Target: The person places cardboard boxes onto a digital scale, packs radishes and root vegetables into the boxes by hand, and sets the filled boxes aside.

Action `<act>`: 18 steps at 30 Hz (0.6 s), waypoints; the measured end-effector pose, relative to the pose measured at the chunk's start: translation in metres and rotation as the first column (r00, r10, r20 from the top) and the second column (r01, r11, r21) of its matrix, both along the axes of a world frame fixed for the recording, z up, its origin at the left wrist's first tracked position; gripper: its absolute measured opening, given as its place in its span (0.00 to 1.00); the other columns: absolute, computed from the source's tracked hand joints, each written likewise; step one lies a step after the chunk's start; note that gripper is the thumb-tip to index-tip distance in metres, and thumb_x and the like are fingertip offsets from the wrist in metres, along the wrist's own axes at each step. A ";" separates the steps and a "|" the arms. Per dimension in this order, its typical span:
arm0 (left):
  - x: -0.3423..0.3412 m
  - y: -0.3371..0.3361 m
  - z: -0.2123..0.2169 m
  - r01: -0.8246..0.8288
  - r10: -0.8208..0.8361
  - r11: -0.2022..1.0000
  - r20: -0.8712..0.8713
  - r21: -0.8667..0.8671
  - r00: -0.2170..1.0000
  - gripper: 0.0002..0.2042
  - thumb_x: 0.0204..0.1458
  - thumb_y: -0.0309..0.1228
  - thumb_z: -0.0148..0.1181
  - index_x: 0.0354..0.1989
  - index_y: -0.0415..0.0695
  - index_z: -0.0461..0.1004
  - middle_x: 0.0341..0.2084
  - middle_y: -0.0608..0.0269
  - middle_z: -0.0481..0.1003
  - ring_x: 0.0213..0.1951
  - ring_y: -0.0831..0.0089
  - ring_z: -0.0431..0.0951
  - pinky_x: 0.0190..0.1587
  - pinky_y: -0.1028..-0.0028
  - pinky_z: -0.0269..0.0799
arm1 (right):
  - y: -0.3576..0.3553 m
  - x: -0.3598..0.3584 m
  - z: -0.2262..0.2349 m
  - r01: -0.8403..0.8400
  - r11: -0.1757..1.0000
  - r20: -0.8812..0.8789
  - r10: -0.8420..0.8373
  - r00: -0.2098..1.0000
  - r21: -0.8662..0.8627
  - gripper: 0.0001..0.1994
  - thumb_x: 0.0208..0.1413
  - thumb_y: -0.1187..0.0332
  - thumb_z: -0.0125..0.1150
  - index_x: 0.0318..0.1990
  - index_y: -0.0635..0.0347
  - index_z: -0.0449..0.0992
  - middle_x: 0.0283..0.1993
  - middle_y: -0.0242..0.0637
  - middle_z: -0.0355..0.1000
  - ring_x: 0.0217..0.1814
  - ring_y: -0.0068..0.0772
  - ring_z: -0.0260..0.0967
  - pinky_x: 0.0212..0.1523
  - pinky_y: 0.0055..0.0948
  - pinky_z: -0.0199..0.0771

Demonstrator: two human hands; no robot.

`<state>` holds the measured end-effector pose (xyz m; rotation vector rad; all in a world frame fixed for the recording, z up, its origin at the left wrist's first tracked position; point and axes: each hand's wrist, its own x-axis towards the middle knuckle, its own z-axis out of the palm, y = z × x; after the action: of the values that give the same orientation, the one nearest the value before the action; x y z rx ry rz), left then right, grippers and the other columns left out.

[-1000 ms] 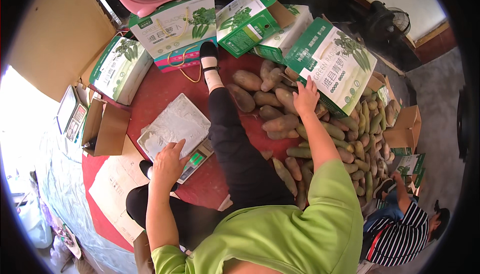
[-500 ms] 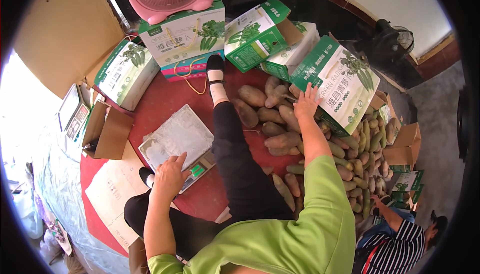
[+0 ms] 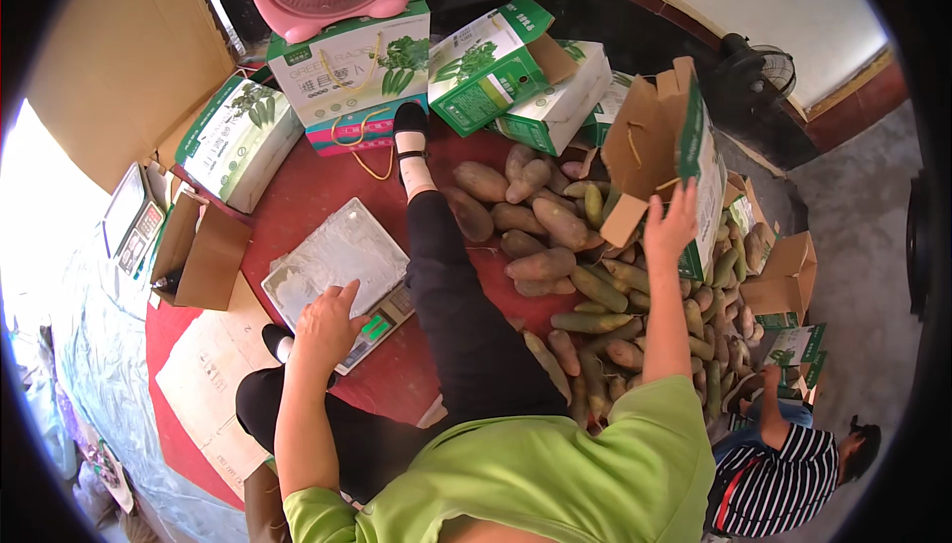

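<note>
I watch the open green-and-white carton [image 3: 659,146], right of center, long side running top to bottom; the nearer right hand [image 3: 671,224] touches its rim, grip unclear; the left hand [image 3: 325,323], loosely open, is at the scale [image 3: 342,245].

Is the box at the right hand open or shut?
Open: the box at the right hand shows its brown inside through an unclosed end.

A red surface [image 3: 315,178] stretches beneath your outstretched leg [image 3: 451,275], with a flat weighing scale [image 3: 337,255] lying left of centre in the frame. A sheet of cardboard [image 3: 213,374] lies flat at lower left, an open brown carton [image 3: 203,257] stands at the left edge, and long root vegetables [image 3: 595,290], green and brownish, lie heaped right of centre before you.
</note>
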<state>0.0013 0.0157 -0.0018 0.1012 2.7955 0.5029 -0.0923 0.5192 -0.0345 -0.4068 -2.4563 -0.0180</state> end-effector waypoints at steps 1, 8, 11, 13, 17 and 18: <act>0.000 0.000 0.001 0.008 -0.007 1.000 0.018 -0.013 1.000 0.26 0.49 0.35 0.63 0.57 0.44 0.67 0.44 0.50 0.74 0.46 0.52 0.75 0.49 0.60 0.70 | 0.011 0.002 0.013 -0.009 1.000 -0.087 0.007 0.996 -0.029 0.23 0.57 0.60 0.55 0.56 0.64 0.68 0.69 0.44 0.55 0.70 0.45 0.52 0.61 0.51 0.56; 0.003 -0.007 -0.006 0.003 -0.002 0.999 -0.040 0.033 0.999 0.26 0.48 0.36 0.64 0.56 0.44 0.68 0.43 0.51 0.74 0.46 0.53 0.75 0.48 0.60 0.70 | 0.080 0.008 0.082 -0.104 0.964 -0.372 0.006 0.928 -0.245 0.18 0.61 0.66 0.49 0.54 0.65 0.71 0.60 0.48 0.66 0.64 0.45 0.61 0.62 0.35 0.59; 0.003 -0.008 -0.005 0.003 -0.002 1.000 -0.039 0.020 0.999 0.25 0.48 0.36 0.63 0.56 0.43 0.68 0.42 0.51 0.74 0.46 0.53 0.75 0.48 0.59 0.69 | 0.082 0.012 0.102 -0.141 0.946 -0.427 0.004 0.904 -0.291 0.17 0.60 0.64 0.50 0.49 0.67 0.75 0.54 0.46 0.72 0.58 0.41 0.67 0.59 0.33 0.63; 0.004 -0.011 -0.007 0.004 -0.003 1.000 -0.054 0.017 0.999 0.25 0.48 0.36 0.63 0.55 0.43 0.68 0.41 0.52 0.74 0.45 0.54 0.75 0.47 0.59 0.70 | 0.073 0.016 0.114 -0.143 0.923 -0.419 -0.021 0.908 -0.357 0.17 0.60 0.64 0.51 0.49 0.67 0.76 0.54 0.46 0.72 0.56 0.41 0.69 0.57 0.32 0.65; 0.007 -0.017 -0.012 0.012 -0.007 0.999 -0.116 0.040 0.993 0.24 0.48 0.36 0.63 0.55 0.42 0.68 0.40 0.52 0.74 0.45 0.54 0.75 0.46 0.59 0.70 | 0.046 0.019 0.145 -0.171 0.929 -0.371 0.040 0.928 -0.327 0.16 0.60 0.65 0.52 0.48 0.67 0.76 0.52 0.45 0.74 0.54 0.38 0.71 0.55 0.29 0.66; 0.008 -0.018 -0.012 0.016 -0.009 0.999 -0.145 0.049 0.989 0.24 0.48 0.35 0.63 0.55 0.42 0.68 0.39 0.52 0.74 0.45 0.53 0.75 0.46 0.58 0.70 | 0.042 0.018 0.152 -0.209 0.904 -0.357 0.068 0.932 -0.374 0.15 0.59 0.66 0.53 0.48 0.67 0.76 0.51 0.44 0.74 0.54 0.36 0.71 0.55 0.28 0.66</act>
<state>0.0092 -0.0025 -0.0138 0.1729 2.9219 0.5845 -0.0748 0.5608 0.1176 -0.3710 -2.1308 0.5887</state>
